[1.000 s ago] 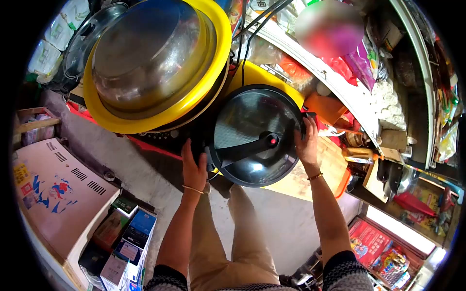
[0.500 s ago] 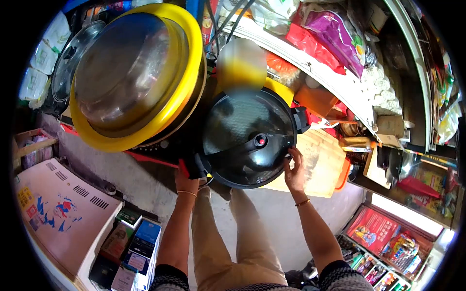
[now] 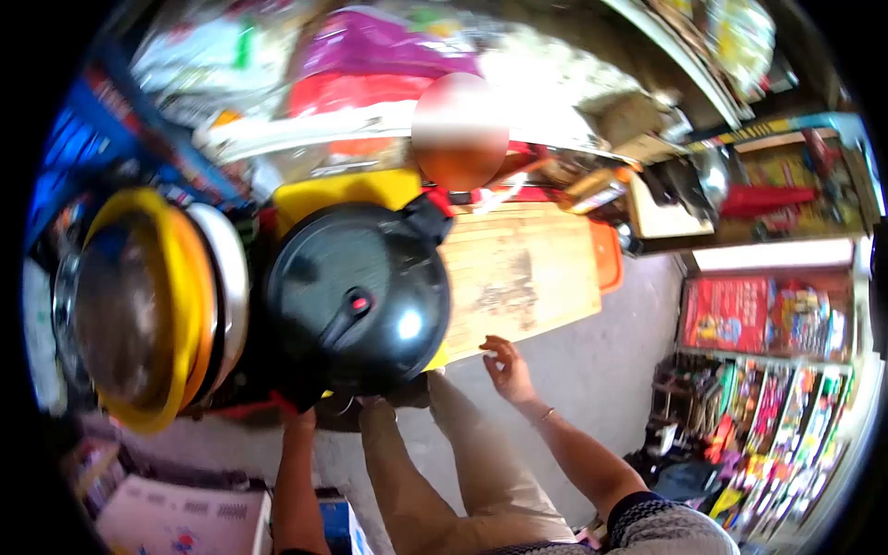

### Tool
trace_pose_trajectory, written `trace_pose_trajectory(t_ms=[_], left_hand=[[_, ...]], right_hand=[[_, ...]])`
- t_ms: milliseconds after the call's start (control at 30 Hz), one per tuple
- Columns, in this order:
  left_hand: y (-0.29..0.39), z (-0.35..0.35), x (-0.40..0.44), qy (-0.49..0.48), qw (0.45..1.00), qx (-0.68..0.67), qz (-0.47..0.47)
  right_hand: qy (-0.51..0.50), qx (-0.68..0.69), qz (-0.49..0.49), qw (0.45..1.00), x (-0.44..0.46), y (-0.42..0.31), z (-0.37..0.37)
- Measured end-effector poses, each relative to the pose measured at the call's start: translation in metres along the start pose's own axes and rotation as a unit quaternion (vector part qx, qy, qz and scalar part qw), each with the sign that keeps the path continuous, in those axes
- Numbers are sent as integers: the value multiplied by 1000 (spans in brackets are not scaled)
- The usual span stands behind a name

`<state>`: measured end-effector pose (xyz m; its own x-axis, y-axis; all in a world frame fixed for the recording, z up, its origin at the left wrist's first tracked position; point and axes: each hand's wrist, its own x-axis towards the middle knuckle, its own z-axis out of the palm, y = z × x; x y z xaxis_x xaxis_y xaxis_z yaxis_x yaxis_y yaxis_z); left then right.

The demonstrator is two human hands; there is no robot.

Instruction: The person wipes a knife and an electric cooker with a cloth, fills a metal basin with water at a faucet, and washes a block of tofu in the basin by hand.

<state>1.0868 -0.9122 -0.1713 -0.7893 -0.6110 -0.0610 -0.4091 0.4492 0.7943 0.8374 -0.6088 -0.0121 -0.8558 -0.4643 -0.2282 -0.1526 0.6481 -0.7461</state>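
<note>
A black pressure cooker (image 3: 370, 254) with a dark, shiny lid and a red button sits in front of me, left of centre. My left hand (image 3: 298, 418) is closed at its near handle, which hides most of the fingers. My right hand (image 3: 509, 372) is in the air to the right of the cooker, apart from it. Its fingers are bent and spread a little, with nothing seen between them. A wooden board (image 3: 527, 268) lies beyond the right hand, beside the cooker.
Stacked basins with a yellow rim (image 3: 190, 305) stand left of the cooker. A white shelf edge (image 3: 370, 125) with bags on it runs behind. An orange tray (image 3: 608, 254) pokes out under the board. Goods racks (image 3: 768, 407) stand at the right, and a white appliance (image 3: 176, 518) at lower left.
My right hand has left the cooker's rim and moved away from it. My left hand stays at the handle. The view has turned right, so the cooker and basins appear further left.
</note>
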Motion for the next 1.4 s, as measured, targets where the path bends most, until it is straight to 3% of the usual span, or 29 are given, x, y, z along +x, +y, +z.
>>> trace_pose_trajectory(t_ms=[67, 167, 233, 300, 400, 433, 567, 633, 700, 800, 833, 900, 1000, 1033, 1200, 1233, 1300, 1400], left_hand=[[27, -20, 12, 73, 948, 255, 176], [25, -11, 13, 14, 905, 390, 170], [32, -6, 8, 2, 920, 361, 151], [40, -4, -4, 11, 947, 307, 99], [56, 7, -19, 37, 966, 254, 15], [62, 14, -22, 44, 969, 242, -10], [102, 60, -21, 67, 970, 218, -79], [122, 86, -16, 73, 971, 209, -94], [135, 114, -13, 68, 972, 200, -101], [146, 147, -10, 51, 975, 183, -115], [148, 156, -7, 46, 976, 174, -121], [156, 174, 1, 39, 979, 156, -127], [172, 200, 22, 26, 984, 127, -125], [178, 209, 31, 20, 985, 114, -126], [240, 270, 99, -34, 992, 45, -109], [261, 286, 118, -50, 993, 26, -100], [308, 322, 157, -92, 992, -12, -83], [392, 383, 213, -161, 983, -64, -67]], right_hand=[[10, 45, 71, 996, -20, 25, -10], [11, 10, 73, 997, -46, 61, -29], [-6, -15, 88, 996, -61, 77, -42], [-38, 14, 206, 978, -63, 59, -68], [-86, 17, 171, 981, -80, 107, -91], [-106, 41, 220, 969, -79, 114, -103], [-63, 30, 165, 984, -112, 213, -136], [-23, 14, 127, 991, -123, 250, -161], [-65, -53, 152, 985, -131, 280, -198], [-98, -53, 312, 944, -123, 292, -247], [-96, -24, 325, 941, -133, 328, -250], [-133, -81, 283, 947, -152, 396, -249], [-206, -183, 247, 929, -141, 401, -272], [-224, -179, 302, 909, -135, 396, -277], [-165, -49, 244, 954, -83, 404, -317], [-108, -2, 339, 934, -64, 383, -344], [-19, 93, 303, 948, -39, 389, -391], [74, 123, 326, 934, 12, 409, -479]])
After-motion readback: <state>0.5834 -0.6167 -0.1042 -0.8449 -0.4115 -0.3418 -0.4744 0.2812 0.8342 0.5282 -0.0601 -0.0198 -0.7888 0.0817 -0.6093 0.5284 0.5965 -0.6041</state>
